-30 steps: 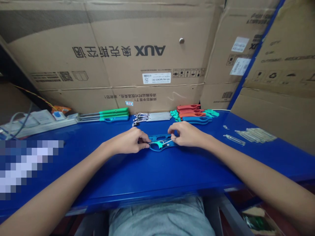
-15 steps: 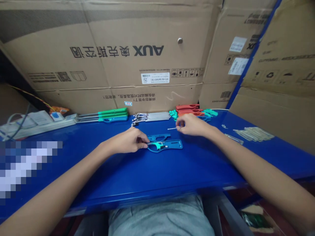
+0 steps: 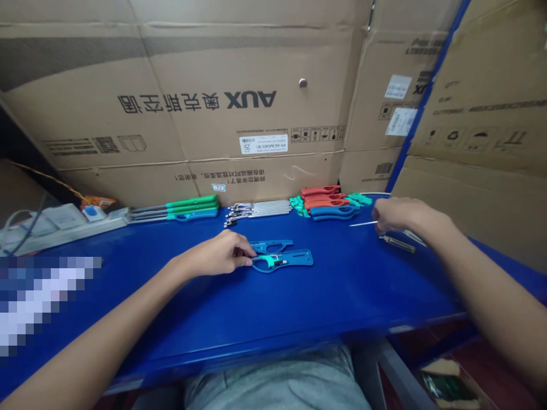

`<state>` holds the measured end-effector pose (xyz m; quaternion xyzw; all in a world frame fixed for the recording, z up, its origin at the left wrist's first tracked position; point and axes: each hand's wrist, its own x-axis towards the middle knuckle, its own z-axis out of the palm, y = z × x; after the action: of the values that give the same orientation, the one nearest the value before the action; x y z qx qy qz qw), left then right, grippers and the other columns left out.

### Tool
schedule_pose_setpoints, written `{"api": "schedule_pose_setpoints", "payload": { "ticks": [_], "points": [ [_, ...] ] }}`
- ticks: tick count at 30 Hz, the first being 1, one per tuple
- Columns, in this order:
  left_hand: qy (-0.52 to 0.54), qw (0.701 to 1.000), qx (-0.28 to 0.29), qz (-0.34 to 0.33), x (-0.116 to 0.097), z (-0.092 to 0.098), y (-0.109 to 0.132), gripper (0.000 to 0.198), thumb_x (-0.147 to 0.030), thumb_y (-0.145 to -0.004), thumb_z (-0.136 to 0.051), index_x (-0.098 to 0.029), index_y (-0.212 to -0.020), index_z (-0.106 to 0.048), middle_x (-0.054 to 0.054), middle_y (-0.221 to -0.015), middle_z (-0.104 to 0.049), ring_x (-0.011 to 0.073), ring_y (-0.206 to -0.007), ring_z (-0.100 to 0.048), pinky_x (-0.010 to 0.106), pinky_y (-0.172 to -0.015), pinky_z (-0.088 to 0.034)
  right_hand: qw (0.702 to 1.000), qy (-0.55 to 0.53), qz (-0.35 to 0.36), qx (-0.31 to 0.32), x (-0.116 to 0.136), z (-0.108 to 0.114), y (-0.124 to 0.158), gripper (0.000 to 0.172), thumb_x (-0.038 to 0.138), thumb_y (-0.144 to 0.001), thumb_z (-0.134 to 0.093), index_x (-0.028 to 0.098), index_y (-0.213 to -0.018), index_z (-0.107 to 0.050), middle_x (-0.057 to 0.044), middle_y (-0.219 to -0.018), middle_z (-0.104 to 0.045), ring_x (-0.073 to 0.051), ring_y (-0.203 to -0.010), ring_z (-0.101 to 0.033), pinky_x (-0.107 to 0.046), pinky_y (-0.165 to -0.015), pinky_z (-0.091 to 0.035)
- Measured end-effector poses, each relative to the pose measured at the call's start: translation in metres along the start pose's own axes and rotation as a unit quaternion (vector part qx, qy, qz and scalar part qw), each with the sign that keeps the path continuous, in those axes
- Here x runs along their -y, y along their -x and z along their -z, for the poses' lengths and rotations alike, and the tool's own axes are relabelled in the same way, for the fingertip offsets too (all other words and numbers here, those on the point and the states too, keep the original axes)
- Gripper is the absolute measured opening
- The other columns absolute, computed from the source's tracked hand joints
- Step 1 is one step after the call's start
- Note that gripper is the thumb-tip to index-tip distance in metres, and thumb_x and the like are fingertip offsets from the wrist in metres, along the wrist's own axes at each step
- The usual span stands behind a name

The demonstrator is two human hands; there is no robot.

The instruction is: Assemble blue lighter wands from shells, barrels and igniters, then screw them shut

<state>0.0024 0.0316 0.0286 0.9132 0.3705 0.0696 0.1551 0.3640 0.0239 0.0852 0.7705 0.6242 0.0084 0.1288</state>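
Head view: cardboard boxes [image 3: 171, 74] stacked behind a blue worktop [image 3: 342, 285], with a power strip [image 3: 64, 225] at far left. Along the worktop's back edge, parts in rows by kind, apparently for easy reach: green lighters [image 3: 175, 208], metal rods [image 3: 258, 209], red lighters [image 3: 322, 196]. Nearer, an upper lighter shell [image 3: 271, 246] and a lower lighter shell [image 3: 282, 261], side by side and almost touching. Left grip [image 3: 216, 254] curled, fingertips on the lower lighter shell, perhaps steadying it; how firmly, impossible to tell. Right grip [image 3: 399, 213] well off to the right, pinched nearly shut on a thin rod [image 3: 363, 224], just above a clear tube [image 3: 399, 244].
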Motion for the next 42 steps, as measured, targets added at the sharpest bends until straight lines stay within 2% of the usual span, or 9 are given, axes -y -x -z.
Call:
{"api": "schedule_pose_setpoints", "payload": {
  "ticks": [5, 9, 13, 16, 21, 25, 28, 32, 42],
  "points": [
    [0.006, 1.0, 0.003, -0.007, 0.002, 0.0, 0.0, 0.02, -0.024, -0.083, -0.06, -0.019, -0.095, -0.076, 0.006, -0.085, -0.073, 0.0174, -0.072, -0.066, 0.024, -0.063, -0.047, 0.999, -0.003, 0.001, 0.034, -0.02, -0.029, -0.009, 0.018, 0.014, -0.068, -0.063, 0.013, -0.085, -0.068, -0.017, -0.091, -0.069, -0.029, -0.083, -0.067, -0.032, -0.06, -0.042],
    [0.011, 1.0, 0.007, 0.002, 0.002, 0.0, 0.001, 0.02, -0.026, -0.083, -0.06, -0.02, -0.094, -0.076, 0.005, -0.085, -0.073, 0.0174, -0.071, -0.066, 0.024, -0.061, -0.046, 0.98, -0.118, 0.147, 0.065, -0.013, -0.028, -0.009, 0.011, 0.016, -0.07, -0.057, 0.015, -0.073, -0.068, -0.008, -0.074, -0.069, -0.021, -0.07, -0.063, -0.027, -0.057, -0.04],
    [0.0, 1.0, 0.008, 0.003, -0.001, 0.002, 0.003, 0.021, -0.025, -0.081, -0.059, -0.019, -0.095, -0.075, 0.005, -0.087, -0.073, 0.0171, -0.073, -0.066, 0.024, -0.062, -0.047, 0.915, -0.244, 0.319, 0.045, 0.022, -0.009, -0.007, 0.019, 0.028, -0.077, -0.056, 0.018, -0.078, -0.071, -0.002, -0.074, -0.069, -0.016, -0.068, -0.058, -0.025, -0.059, -0.04],
    [-0.007, 1.0, 0.014, 0.002, -0.004, 0.002, 0.005, 0.021, -0.021, -0.078, -0.058, -0.018, -0.091, -0.074, 0.003, -0.081, -0.071, 0.0146, -0.066, -0.063, 0.023, -0.06, -0.046, 0.864, -0.316, 0.383, 0.082, 0.059, 0.004, -0.009, 0.02, 0.029, -0.075, -0.059, 0.015, -0.083, -0.072, -0.004, -0.079, -0.07, -0.014, -0.066, -0.058, -0.024, -0.06, -0.042],
    [-0.03, 0.999, -0.011, -0.004, -0.007, 0.002, 0.007, 0.019, -0.017, -0.072, -0.057, -0.018, -0.086, -0.07, 0.001, -0.078, -0.069, 0.0136, -0.065, -0.06, 0.022, -0.06, -0.045, 0.806, -0.406, 0.399, 0.163, 0.106, 0.0, -0.013, 0.023, 0.032, -0.076, -0.062, 0.015, -0.088, -0.071, -0.004, -0.078, -0.069, -0.007, -0.051, -0.044, -0.021, -0.046, -0.032],
    [-0.045, 0.997, -0.056, -0.015, -0.009, -0.002, 0.006, 0.021, -0.027, -0.079, -0.056, -0.019, -0.094, -0.068, 0.002, -0.081, -0.068, 0.0158, -0.07, -0.061, 0.025, -0.065, -0.046, 0.772, -0.472, 0.393, 0.164, 0.116, -0.017, -0.014, 0.03, 0.038, -0.075, -0.065, 0.014, -0.093, -0.071, -0.004, -0.079, -0.068, -0.007, -0.051, -0.043, -0.021, -0.044, -0.031],
    [-0.045, 0.995, -0.085, -0.032, -0.014, -0.007, 0.004, 0.033, -0.04, -0.083, -0.057, -0.018, -0.106, -0.065, 0.005, -0.091, -0.068, 0.0193, -0.083, -0.063, 0.029, -0.076, -0.048, 0.768, -0.475, 0.403, 0.146, 0.113, -0.027, -0.014, 0.037, 0.041, -0.073, -0.07, 0.013, -0.097, -0.07, -0.002, -0.075, -0.066, -0.008, -0.054, -0.046, -0.021, -0.048, -0.036],
    [-0.044, 0.995, -0.075, -0.045, -0.019, -0.015, 0.0, 0.048, -0.051, -0.083, -0.06, -0.017, -0.117, -0.062, 0.008, -0.102, -0.065, 0.0229, -0.095, -0.061, 0.034, -0.085, -0.048, 0.773, -0.46, 0.423, 0.106, 0.11, -0.03, -0.008, 0.036, 0.037, -0.072, -0.073, 0.01, -0.096, -0.069, -0.002, -0.073, -0.065, -0.009, -0.059, -0.05, -0.023, -0.055, -0.041],
    [-0.06, 0.997, -0.043, -0.039, -0.024, -0.019, -0.003, 0.036, -0.044, -0.084, -0.061, -0.018, -0.108, -0.066, 0.007, -0.098, -0.065, 0.0222, -0.09, -0.061, 0.031, -0.076, -0.047, 0.809, -0.303, 0.503, -0.018, 0.115, -0.036, 0.009, 0.022, 0.027, -0.078, -0.069, 0.014, -0.094, -0.072, -0.004, -0.085, -0.069, -0.012, -0.065, -0.054, -0.023, -0.06, -0.039]
  ]
}}
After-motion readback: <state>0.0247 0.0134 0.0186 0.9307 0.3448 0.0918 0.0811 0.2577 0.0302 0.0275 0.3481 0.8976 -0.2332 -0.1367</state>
